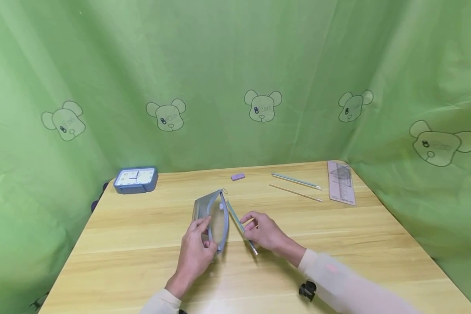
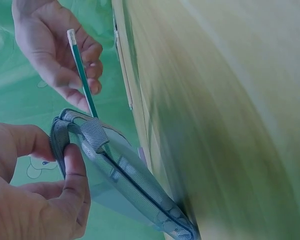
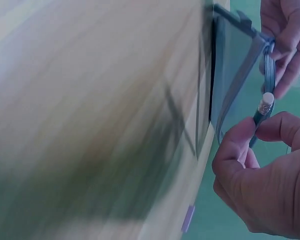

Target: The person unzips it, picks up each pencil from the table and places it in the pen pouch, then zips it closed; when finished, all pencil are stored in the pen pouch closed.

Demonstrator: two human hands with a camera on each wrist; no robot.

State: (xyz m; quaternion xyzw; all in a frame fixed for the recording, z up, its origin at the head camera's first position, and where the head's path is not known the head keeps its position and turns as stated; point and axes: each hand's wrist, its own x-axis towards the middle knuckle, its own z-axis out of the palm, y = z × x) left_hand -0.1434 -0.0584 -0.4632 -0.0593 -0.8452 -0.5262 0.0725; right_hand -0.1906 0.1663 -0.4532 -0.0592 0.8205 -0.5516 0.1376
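Observation:
A see-through pencil case (image 1: pixel 222 231) with blue-grey edging stands with its zipped mouth spread apart. My left hand (image 1: pixel 195 249) pinches one side of that mouth between thumb and fingers, as the left wrist view shows at the case's rim (image 2: pixel 60 142). Just right of the case, my right hand (image 1: pixel 264 231) pinches a green pencil (image 1: pixel 235 216) near its white eraser end. The pencil slants, eraser end toward me and the other end beside the mouth of the case. In the left wrist view the far end of the pencil (image 2: pixel 81 67) is hidden behind the case.
A blue clock (image 1: pixel 135 179) stands at the table's back left. Behind the case lies a purple eraser (image 1: pixel 237 176). Green pencils (image 1: pixel 296 180) and a yellowish pencil (image 1: pixel 295 192) lie at the back right, beside a clear ruler set (image 1: pixel 341 183). Green curtain (image 1: pixel 220 144) surrounds the table.

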